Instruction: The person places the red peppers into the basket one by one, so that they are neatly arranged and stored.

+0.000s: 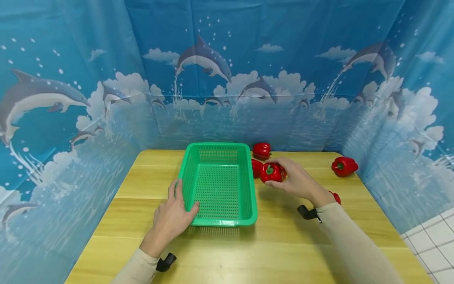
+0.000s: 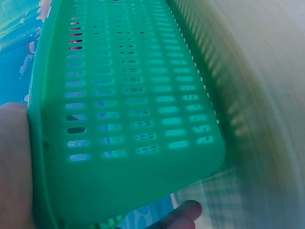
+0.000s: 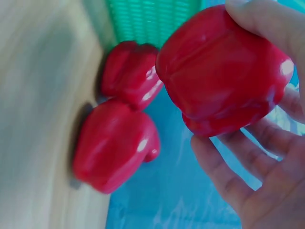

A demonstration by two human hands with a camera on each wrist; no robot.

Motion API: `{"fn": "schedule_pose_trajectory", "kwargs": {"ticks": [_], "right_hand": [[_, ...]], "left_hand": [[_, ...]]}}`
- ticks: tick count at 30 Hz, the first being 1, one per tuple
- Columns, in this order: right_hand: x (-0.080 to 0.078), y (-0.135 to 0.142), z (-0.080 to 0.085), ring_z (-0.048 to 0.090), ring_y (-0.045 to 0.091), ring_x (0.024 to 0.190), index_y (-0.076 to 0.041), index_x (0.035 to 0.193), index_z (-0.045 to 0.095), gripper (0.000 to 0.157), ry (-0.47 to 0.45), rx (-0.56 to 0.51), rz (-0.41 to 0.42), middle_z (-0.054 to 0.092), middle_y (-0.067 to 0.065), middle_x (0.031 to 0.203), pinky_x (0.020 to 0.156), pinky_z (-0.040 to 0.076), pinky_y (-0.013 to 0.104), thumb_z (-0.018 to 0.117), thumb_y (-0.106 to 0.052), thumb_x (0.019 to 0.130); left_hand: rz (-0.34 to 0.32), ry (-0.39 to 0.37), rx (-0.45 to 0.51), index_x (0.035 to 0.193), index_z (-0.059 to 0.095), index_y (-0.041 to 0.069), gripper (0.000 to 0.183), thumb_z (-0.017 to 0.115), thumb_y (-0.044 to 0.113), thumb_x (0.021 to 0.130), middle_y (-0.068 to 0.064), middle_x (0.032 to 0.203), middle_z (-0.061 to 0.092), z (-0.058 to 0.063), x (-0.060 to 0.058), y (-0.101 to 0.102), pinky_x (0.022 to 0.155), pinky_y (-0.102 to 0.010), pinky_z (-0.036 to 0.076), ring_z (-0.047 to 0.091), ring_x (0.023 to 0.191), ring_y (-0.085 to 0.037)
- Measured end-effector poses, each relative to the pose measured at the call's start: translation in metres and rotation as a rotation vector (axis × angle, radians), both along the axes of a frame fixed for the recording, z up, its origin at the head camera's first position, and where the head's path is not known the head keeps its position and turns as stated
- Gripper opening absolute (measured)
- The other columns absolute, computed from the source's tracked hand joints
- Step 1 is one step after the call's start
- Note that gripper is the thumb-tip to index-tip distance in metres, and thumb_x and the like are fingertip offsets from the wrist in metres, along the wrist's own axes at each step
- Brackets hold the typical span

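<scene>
My left hand (image 1: pixel 172 215) grips the near left corner of a green plastic basket (image 1: pixel 253 193), whose perforated floor shows bare. In the left wrist view the thumb lies over the rim and fingertips (image 2: pixel 190 210) show beyond the basket wall (image 2: pixel 128 181). Just right of the basket, my right hand (image 1: pixel 299 181) holds a red bell pepper (image 1: pixel 271 172) between thumb and fingers, its green stem facing the head camera. The right wrist view shows this pepper (image 3: pixel 224 71) raised above the table.
Two more red bell peppers, a far one (image 1: pixel 261 150) and a partly hidden one (image 1: pixel 256 169), lie along the basket's right side. Another pepper (image 1: pixel 344 166) lies near the table's right edge; one more (image 1: pixel 335 197) peeks out behind my right wrist. A dolphin-print curtain (image 1: pixel 220 118) surrounds the wooden table (image 1: pixel 283 252).
</scene>
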State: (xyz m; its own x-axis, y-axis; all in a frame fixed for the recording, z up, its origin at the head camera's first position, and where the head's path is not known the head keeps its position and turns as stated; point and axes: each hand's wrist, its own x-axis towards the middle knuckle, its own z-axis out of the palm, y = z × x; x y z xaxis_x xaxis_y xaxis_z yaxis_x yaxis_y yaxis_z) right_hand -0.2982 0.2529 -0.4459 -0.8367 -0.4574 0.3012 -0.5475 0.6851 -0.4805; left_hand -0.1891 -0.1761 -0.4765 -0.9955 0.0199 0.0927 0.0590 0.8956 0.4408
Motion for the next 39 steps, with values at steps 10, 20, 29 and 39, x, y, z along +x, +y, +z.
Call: {"fn": "schedule_pose_trajectory", "kwargs": {"ticks": [10, 20, 29, 39], "right_hand": [[-0.014, -0.034, 0.026, 0.075, 0.032, 0.119, -0.016, 0.162, 0.064, 0.077, 0.075, -0.051, -0.034, 0.073, 0.012, 0.152, 0.092, 0.069, 0.054, 0.094, -0.049, 0.099], [-0.036, -0.083, 0.043, 0.075, 0.034, 0.13, -0.021, 0.164, 0.062, 0.074, 0.013, -0.145, 0.031, 0.069, 0.008, 0.159, 0.102, 0.071, 0.056, 0.091, -0.049, 0.102], [-0.056, -0.128, 0.043, 0.072, 0.031, 0.134, -0.02, 0.166, 0.062, 0.075, -0.063, -0.174, 0.052, 0.066, 0.006, 0.166, 0.1, 0.069, 0.052, 0.091, -0.048, 0.103], [-0.076, -0.174, 0.032, 0.072, 0.032, 0.129, -0.011, 0.165, 0.062, 0.072, -0.154, -0.147, 0.075, 0.073, 0.012, 0.151, 0.1, 0.069, 0.05, 0.091, -0.038, 0.104]], "left_hand": [[0.011, 0.026, -0.034, 0.184, 0.021, -0.001, 0.105, 0.069, 0.056, 0.11, -0.023, 0.191, 0.026, -0.001, -0.001, 0.002, 0.039, -0.028, 0.029, 0.037, 0.041, -0.016], [-0.001, 0.019, -0.034, 0.185, 0.018, -0.001, 0.106, 0.068, 0.056, 0.111, -0.025, 0.191, 0.024, -0.001, -0.002, 0.002, 0.038, -0.025, 0.027, 0.036, 0.042, -0.014], [0.004, 0.032, -0.036, 0.184, 0.021, -0.002, 0.106, 0.07, 0.056, 0.11, -0.025, 0.19, 0.025, -0.002, -0.002, 0.001, 0.038, -0.025, 0.028, 0.039, 0.042, -0.015], [0.007, 0.041, -0.034, 0.183, 0.023, -0.002, 0.106, 0.071, 0.056, 0.109, -0.024, 0.189, 0.027, -0.003, -0.001, 0.0, 0.039, -0.026, 0.028, 0.039, 0.042, -0.016]]}}
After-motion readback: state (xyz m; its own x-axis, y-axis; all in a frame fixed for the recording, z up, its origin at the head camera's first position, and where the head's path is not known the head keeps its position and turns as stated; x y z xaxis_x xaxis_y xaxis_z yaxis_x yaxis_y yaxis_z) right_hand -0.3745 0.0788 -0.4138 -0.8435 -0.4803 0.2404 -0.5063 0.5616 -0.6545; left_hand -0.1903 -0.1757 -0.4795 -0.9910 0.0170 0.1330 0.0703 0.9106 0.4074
